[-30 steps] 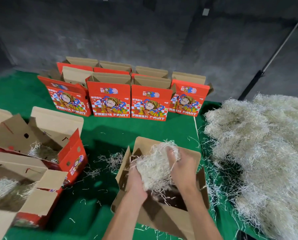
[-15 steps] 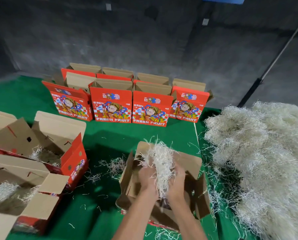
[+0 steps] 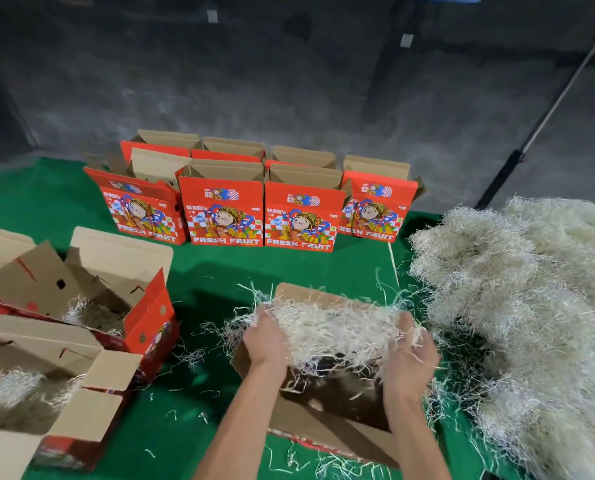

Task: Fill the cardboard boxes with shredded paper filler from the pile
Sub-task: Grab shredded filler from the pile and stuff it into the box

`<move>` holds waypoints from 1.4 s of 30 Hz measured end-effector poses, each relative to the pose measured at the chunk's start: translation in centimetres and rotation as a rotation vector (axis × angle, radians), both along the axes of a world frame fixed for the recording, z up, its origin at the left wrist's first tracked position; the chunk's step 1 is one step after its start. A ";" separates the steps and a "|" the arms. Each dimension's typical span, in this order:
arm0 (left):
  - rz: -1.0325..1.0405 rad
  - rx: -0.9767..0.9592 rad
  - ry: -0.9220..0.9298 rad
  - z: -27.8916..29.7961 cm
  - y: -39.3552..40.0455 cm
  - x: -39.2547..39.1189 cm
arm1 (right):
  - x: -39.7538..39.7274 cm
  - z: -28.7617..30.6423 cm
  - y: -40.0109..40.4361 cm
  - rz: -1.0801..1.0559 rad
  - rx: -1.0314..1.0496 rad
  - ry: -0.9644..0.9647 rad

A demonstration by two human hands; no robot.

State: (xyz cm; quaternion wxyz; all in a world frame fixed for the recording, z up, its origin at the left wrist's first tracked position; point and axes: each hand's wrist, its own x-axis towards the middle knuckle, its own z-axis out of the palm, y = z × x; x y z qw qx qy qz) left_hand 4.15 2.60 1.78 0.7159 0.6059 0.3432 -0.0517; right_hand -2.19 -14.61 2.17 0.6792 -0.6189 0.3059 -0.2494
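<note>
A person's left hand (image 3: 266, 341) and right hand (image 3: 412, 351), together half a second earlier, had drawn apart, fingers clenched on a wad of shredded paper filler (image 3: 334, 332) spread over the open cardboard box (image 3: 327, 420) beside the pile (image 3: 531, 306), seemingly nearly filled.

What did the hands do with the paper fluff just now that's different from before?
The left hand and right hand were close together squeezing one clump; now they have moved apart, stretching the shredded paper wide over the open box. Both still grip it. The big pile, the row of red boxes and the filled boxes on the left stayed put.
</note>
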 end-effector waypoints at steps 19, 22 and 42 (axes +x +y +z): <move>0.046 0.035 -0.089 -1.0 2.5 1.0 | -0.2 -3.1 -1.6 0.108 -0.191 0.124; -0.047 -0.045 -0.084 -0.3 1.9 0.7 | -0.8 -4.4 -1.1 0.225 -0.264 0.186; -0.431 0.085 -0.287 1.3 -3.9 -3.7 | 2.5 -0.9 4.5 0.143 -0.403 -0.133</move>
